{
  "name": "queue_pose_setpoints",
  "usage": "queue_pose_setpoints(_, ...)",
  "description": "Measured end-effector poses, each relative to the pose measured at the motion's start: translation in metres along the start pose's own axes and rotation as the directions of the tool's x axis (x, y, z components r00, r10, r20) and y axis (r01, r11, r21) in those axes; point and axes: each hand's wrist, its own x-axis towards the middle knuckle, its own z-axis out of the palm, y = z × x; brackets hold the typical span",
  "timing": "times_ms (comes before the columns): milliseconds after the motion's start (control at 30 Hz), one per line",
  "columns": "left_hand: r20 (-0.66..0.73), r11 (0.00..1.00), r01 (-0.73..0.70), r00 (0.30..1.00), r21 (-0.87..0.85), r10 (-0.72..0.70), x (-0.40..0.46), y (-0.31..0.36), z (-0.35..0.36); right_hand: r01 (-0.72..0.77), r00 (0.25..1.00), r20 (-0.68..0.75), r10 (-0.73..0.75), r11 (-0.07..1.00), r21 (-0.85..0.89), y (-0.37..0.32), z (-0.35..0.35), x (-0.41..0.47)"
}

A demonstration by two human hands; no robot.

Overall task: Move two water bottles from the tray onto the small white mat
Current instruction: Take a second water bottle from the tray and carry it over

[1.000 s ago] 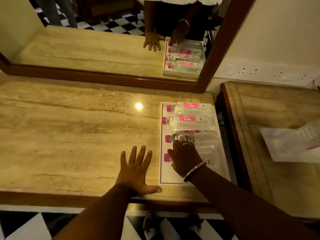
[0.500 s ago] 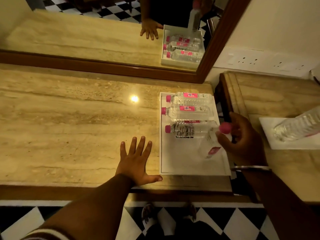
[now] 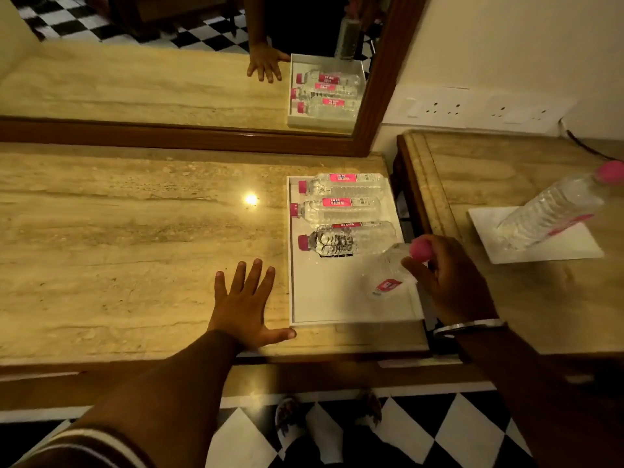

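Observation:
A white tray (image 3: pixel 324 298) lies on the stone counter with three clear, pink-capped water bottles lying flat at its far end: the far bottle (image 3: pixel 344 184), the middle bottle (image 3: pixel 337 209) and the near bottle (image 3: pixel 347 239). My right hand (image 3: pixel 449 282) grips a fourth bottle (image 3: pixel 388 275) near its pink cap, held upright above the tray's right edge. On the side table to the right lies a small white mat (image 3: pixel 547 248) with one bottle (image 3: pixel 553 211) standing on it. My left hand (image 3: pixel 246 302) rests flat on the counter, fingers spread, just left of the tray.
A wood-framed mirror (image 3: pixel 189 136) runs along the back of the counter and reflects the tray and hands. A dark gap (image 3: pixel 408 211) separates the counter from the side table (image 3: pixel 472 184). Wall sockets (image 3: pixel 472 109) sit above that table. Black-and-white floor tiles lie below.
My right hand took a bottle from the tray's near end, lifted it upright and carried it right, to the tray's right edge. The left hand stays flat on the counter.

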Motion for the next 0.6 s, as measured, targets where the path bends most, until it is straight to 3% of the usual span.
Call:
queue_pose_setpoints(133, 0.079, 0.999, 0.032, 0.996, 0.040, -0.035, -0.003, 0.005, -0.007, -0.044, 0.996, -0.068, 0.051, 0.993, 0.106, 0.010, -0.025, -0.014)
queue_pose_setpoints(333, 0.237, 0.993, 0.080, 0.967, 0.084, -0.098, -0.003, 0.032, -0.065, 0.035, 0.996, -0.094, -0.007, 0.953, 0.302, 0.039, -0.112, -0.039)
queue_pose_setpoints(467, 0.114, 0.985, 0.172, 0.978, 0.023, -0.173, 0.006, 0.085, -0.098, -0.004, 0.994, -0.095, 0.047, 0.914, 0.407, 0.077, -0.163, -0.055)
queue_pose_setpoints(600, 0.012, 0.995, 0.092, 0.996, -0.024, -0.092, 0.032, 0.185, -0.105, 0.012, 0.998, -0.064, 0.021, 0.876, 0.483, 0.132, -0.203, -0.069)
